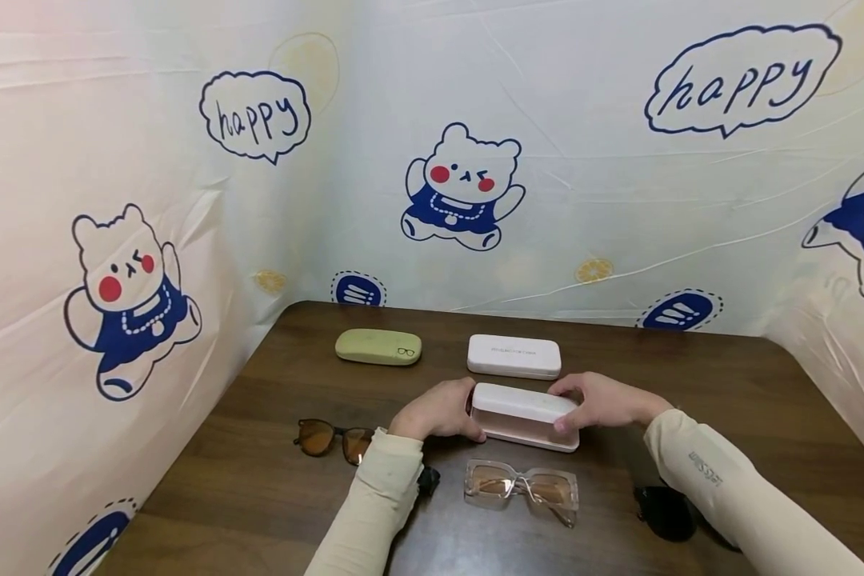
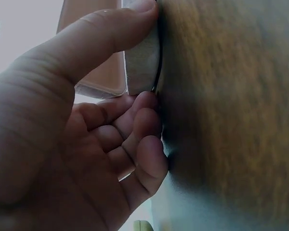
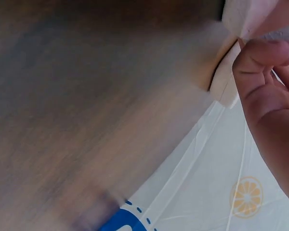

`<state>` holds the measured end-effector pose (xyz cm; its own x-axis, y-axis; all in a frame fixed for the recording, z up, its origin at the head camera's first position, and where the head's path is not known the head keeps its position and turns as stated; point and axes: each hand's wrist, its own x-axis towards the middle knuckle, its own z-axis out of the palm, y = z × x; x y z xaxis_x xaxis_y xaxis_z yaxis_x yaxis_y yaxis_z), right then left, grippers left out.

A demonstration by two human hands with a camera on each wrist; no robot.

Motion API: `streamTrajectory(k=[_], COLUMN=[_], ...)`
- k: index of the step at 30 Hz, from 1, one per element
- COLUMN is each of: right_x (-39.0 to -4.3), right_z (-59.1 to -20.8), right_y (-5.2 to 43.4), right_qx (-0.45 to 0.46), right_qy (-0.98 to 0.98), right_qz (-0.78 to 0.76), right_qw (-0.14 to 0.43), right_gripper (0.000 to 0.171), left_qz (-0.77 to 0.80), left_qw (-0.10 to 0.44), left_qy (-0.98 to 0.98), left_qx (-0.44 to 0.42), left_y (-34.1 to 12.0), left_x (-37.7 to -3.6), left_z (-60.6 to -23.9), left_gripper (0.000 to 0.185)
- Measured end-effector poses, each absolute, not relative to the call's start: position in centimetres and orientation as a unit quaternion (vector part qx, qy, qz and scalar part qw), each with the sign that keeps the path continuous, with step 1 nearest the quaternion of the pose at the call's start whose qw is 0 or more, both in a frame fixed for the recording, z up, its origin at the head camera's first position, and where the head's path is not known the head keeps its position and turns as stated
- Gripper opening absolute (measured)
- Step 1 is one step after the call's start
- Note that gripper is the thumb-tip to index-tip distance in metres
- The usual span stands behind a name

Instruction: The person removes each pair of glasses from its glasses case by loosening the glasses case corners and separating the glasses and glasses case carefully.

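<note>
Makeshift home booth, wooden table [image 1: 691, 384] (cartoon-bear sheeting [image 1: 468, 192])

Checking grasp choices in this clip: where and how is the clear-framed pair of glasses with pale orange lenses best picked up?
Probably by the bridge or top bar of the clear-framed glasses, coming from above. They lie flat on the brown wooden table in front of the white case that the left hand and right hand hold by its ends, so the frame's middle is free and the lenses stay untouched.
</note>
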<state>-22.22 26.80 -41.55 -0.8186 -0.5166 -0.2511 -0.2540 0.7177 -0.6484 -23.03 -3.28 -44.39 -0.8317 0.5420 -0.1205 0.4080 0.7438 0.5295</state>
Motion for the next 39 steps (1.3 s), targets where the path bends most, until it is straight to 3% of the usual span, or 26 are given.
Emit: streamTrajectory(k=[10,19,39], right_x=[-20.9,-20.2,-18.9], right_z=[-42.2,-42.7,-42.8], right_y=[26.1,25.1,24.7], right_qx=[-0.278,-0.268,-0.304], right_qy=[0.918,0.937,0.934], right_qz=[-0.254,-0.196,-0.175], right_qw=[0.126,0.112,0.063], right_gripper=[0.067,0.081,0.072], left_qz=[0.248,0.239,0.223], left_qw=[0.132,0.121,0.135], left_qy=[0.924,0.926,0.938], left_qx=[0.259,0.267,0.23], left_y=[-3.3,-3.2,-2.8], left_x=[-22.7,-22.5,-21.7], left_z=[-44.2,-44.3,-43.9], left_gripper=[0.056,0.05,0.058])
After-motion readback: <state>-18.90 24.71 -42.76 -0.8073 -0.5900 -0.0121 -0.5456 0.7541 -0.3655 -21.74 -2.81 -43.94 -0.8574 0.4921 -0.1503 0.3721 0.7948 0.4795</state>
